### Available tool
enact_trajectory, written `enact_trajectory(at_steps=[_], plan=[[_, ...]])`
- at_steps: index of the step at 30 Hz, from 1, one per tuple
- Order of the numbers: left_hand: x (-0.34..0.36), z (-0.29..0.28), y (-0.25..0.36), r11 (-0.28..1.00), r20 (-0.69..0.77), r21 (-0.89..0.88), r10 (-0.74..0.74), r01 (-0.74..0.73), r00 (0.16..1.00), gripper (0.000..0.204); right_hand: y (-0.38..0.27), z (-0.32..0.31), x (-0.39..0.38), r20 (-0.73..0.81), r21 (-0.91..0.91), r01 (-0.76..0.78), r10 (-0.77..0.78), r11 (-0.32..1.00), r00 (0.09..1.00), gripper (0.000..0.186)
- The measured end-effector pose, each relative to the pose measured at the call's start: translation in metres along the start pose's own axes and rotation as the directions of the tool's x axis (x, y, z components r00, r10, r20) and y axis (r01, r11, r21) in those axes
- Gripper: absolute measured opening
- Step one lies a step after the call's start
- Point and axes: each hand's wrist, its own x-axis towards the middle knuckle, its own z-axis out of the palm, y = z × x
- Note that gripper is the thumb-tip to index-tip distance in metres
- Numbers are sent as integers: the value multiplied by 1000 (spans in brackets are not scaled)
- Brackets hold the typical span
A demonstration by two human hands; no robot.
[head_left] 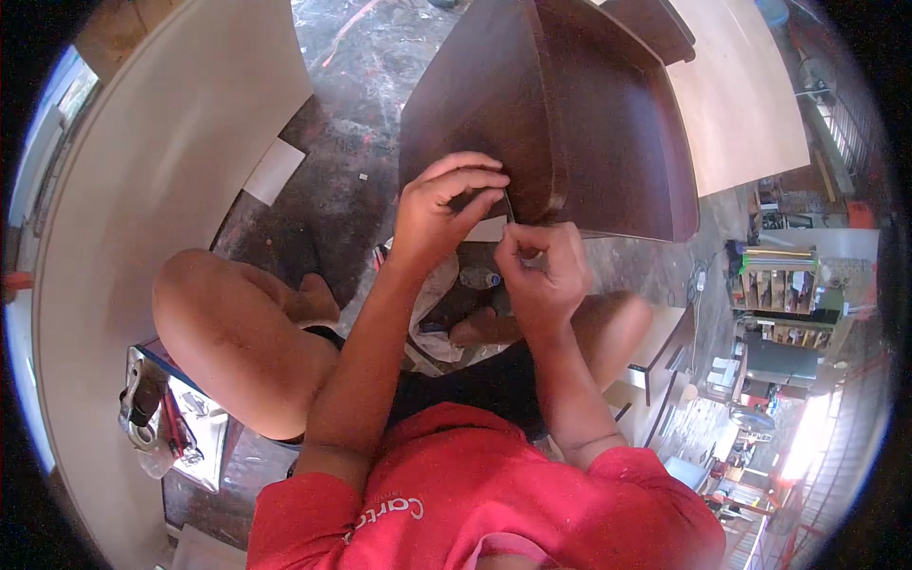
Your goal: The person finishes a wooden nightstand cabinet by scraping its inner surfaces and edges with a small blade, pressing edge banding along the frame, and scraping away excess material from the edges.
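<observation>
A dark brown wooden furniture piece with a rounded corner stands in front of me. Near its lower edge, my left hand has fingers and thumb bent together at the board's side. My right hand is closed in a pinch just below the lower corner. Between the two sets of fingertips runs a thin dark strip, too narrow to make out in detail. Its ends are hidden in the fingers.
A large pale panel leans at the left. Another pale sheet lies behind the furniture at right. A clear plastic bottle lies between my legs. Red-handled tools rest at lower left. Loaded shelves stand far right.
</observation>
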Motion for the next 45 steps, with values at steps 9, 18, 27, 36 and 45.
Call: enact_trajectory(at_steps=[9, 18, 27, 36, 45], plan=[[0, -17, -10, 988, 26, 145, 51, -54, 998, 23, 3, 19, -16, 6, 13, 7, -7, 1000, 1000, 23], [-5, -15, -38, 982, 79, 188, 14, -29, 997, 20, 21, 35, -44, 100, -47, -107, 112, 993, 989, 19], [-13, -14, -58, 958, 18, -4, -286, 286, 958, 16, 23, 57, -55, 116, -13, -98, 99, 995, 988, 20], [-17, -17, -71, 868, -13, 114, -484, 482, 875, 23, 27, 71, -64, 222, 7, -165, 159, 986, 962, 18], [-20, -16, -75, 806, -3, 91, -586, 584, 810, 22, 48, 95, -89, 199, -5, -78, 78, 997, 977, 20]])
